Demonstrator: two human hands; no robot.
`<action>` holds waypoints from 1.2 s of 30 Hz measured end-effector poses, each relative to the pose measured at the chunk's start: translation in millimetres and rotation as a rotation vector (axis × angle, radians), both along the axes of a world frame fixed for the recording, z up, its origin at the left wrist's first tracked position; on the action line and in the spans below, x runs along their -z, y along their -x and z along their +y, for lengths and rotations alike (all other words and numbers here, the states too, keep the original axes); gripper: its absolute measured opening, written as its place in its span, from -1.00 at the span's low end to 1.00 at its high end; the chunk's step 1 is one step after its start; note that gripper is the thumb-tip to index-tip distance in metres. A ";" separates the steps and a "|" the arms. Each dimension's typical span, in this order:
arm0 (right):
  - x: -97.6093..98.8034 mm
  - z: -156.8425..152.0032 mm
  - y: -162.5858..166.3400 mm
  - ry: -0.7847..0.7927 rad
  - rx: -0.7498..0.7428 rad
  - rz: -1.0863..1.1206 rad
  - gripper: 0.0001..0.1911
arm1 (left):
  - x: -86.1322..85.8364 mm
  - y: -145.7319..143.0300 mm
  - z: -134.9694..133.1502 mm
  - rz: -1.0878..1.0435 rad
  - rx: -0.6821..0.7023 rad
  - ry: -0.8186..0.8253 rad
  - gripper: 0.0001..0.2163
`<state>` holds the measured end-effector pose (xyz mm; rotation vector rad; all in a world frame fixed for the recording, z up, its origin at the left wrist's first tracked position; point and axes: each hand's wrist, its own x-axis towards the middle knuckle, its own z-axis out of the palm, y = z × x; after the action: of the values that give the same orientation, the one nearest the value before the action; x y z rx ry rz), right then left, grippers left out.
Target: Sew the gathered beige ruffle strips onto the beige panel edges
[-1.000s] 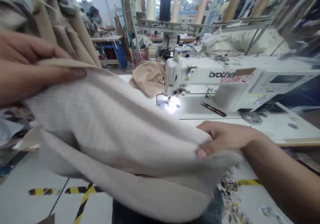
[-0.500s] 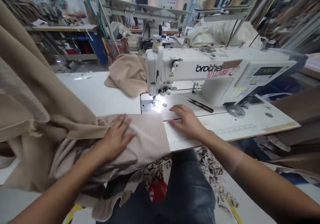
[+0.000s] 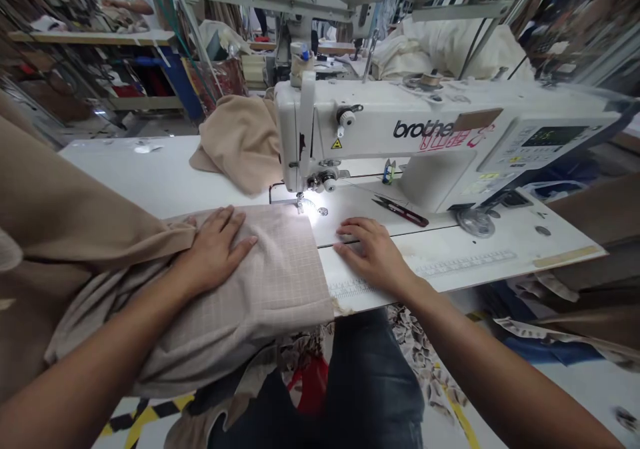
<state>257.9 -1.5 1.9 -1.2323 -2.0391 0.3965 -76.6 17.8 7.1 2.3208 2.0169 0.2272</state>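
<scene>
My left hand (image 3: 216, 249) lies flat, fingers spread, on a beige checked fabric (image 3: 280, 269) spread over the white sewing table (image 3: 165, 175). The fabric's right edge reaches up to the lit needle (image 3: 300, 202) of a white sewing machine (image 3: 430, 135). My right hand (image 3: 373, 252) rests open on the bare table just right of the fabric's edge, below the needle plate. More of the beige fabric hangs in folds off the table at the left (image 3: 60, 235).
Another tan cloth piece (image 3: 240, 139) lies bunched behind the machine head. Thread snips (image 3: 400, 210) lie on the machine bed right of the needle. Shelves and other machines stand behind. Fabric scraps (image 3: 425, 355) litter the floor by my knees.
A second ago both hands held the fabric up in the air. Now it lies on the table, pushed slightly toward the needle, with both hands flat.
</scene>
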 end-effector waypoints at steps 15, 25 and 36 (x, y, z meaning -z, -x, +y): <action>98.8 -109.6 59.2 0.927 -0.279 0.572 -0.70 | 4.7 69.8 -104.1 0.120 0.285 -0.053 -0.36; 88.9 -145.8 43.6 0.843 -0.269 0.438 -0.75 | -30.0 27.7 -133.6 0.108 0.220 -0.211 -0.35; 102.9 -158.3 8.1 0.875 -0.266 0.177 -0.68 | 3.9 -16.7 -227.1 -0.350 0.192 -0.165 -0.91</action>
<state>249.9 -159.8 -101.0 -1.3154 -1.9135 1.5859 -59.8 -209.3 3.2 2.3433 1.6556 0.7547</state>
